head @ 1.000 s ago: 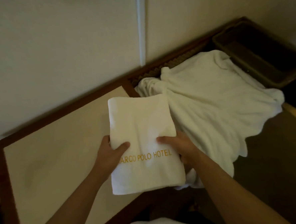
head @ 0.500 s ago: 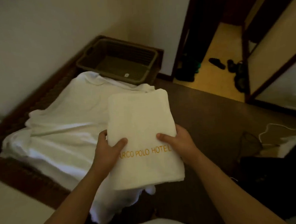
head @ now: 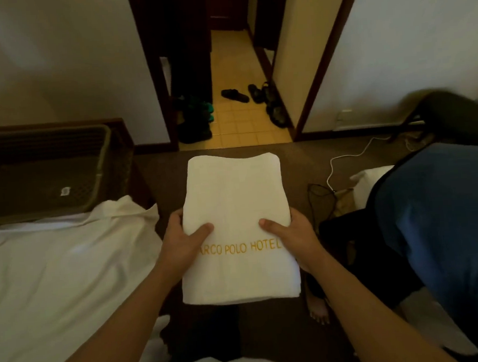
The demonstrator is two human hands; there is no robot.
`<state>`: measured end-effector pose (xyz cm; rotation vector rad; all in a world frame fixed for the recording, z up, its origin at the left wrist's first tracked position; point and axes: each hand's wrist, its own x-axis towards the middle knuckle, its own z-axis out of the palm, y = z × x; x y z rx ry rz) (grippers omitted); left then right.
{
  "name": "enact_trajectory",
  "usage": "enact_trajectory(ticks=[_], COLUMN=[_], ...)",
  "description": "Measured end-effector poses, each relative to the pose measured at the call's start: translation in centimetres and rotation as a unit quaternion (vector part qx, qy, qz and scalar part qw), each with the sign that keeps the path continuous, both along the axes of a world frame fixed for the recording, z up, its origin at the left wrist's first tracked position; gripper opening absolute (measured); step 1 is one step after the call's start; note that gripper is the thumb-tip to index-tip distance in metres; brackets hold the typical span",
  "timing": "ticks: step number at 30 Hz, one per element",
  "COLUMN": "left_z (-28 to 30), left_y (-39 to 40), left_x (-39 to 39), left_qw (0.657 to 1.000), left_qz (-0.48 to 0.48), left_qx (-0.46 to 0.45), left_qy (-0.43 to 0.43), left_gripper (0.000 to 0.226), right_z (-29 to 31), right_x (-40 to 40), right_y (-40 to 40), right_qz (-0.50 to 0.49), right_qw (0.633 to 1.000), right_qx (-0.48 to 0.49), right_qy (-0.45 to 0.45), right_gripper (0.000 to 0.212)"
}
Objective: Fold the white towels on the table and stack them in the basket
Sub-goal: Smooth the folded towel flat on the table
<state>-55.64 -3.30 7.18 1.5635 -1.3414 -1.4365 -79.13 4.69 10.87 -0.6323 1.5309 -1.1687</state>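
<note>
Folded towel held in both hands over the carpet

Loose white towels (head: 56, 276) lie at left, the basket (head: 102, 161) beyond them. The folded towel (head: 235, 209) sits mid-air; left hand (head: 180, 244) and right hand (head: 294, 234) grip its sides, thumbs on top, fingers underneath.

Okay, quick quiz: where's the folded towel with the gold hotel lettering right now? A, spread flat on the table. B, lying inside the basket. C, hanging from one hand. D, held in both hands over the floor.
D: the left hand and right hand grip the folded towel at its sides above the carpet, while the basket sits off to the left.
</note>
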Motion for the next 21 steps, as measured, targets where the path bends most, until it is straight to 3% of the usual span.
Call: enact_trajectory(ticks=[5,10,16,21], left_z=[-1.0,-0.2,1.1,1.6], left_y=[-9.6,-19.1,-27.4,-29.8], left_x=[-2.1,0.0,6.9,13.6], left_qw=[1.0,0.999,0.986,0.953], left_qz=[-0.003,0.043,0.163,0.303], left_qx=[0.002,0.004,-0.008,-0.007], left_qy=[0.001,-0.008,0.021,0.022], left_gripper=[0.063,0.058,0.061,0.062], right_z=[-0.7,0.3,1.8,2.1], right_x=[-1.5,-0.1,5.9,13.8], right_y=[-9.4,-21.9,-35.8,-45.1], right_qz=[-0.012,0.049,0.179,0.316], right_qw=[1.0,0.998,0.983,0.946], right_qx=[0.014,0.028,0.012,-0.005], right_qy=[-0.004,0.02,0.051,0.071], right_gripper=[0.031,0.031,0.034,0.037])
